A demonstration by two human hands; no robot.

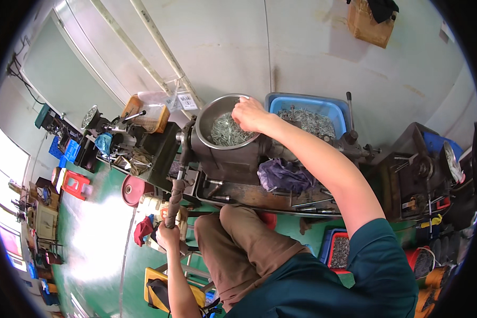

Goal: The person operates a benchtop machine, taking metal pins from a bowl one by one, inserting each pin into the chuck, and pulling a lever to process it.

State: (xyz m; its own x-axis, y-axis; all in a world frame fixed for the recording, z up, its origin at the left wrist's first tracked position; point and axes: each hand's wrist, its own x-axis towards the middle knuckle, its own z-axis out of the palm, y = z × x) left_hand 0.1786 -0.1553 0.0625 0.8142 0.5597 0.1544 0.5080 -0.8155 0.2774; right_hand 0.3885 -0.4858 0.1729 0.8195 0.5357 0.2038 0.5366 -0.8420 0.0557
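My left hand (168, 237) is wrapped round the lower end of a long machine lever (175, 204), whose grip is bound in brown wrapping. A steel bowl (200, 130) stands on top of the machine in front of me, holding a heap of small thin metal pins (228, 130). Over the bowl's right side is my right hand (249, 114), its fingers curled together near the rim and the pins. Whatever may be between those fingertips is too small to tell. Right of the bowl, a blue plastic basket (331, 108) holds more small metal parts (308, 121).
A purple cloth (285, 175) and several metal tools lie on the machine bed (238, 195) above my knees. Another machine (421, 169) stands at the right. An orange tray (156, 119) sits at the left. On the floor are a red bin of metal parts (340, 253) and a yellow stool (153, 286).
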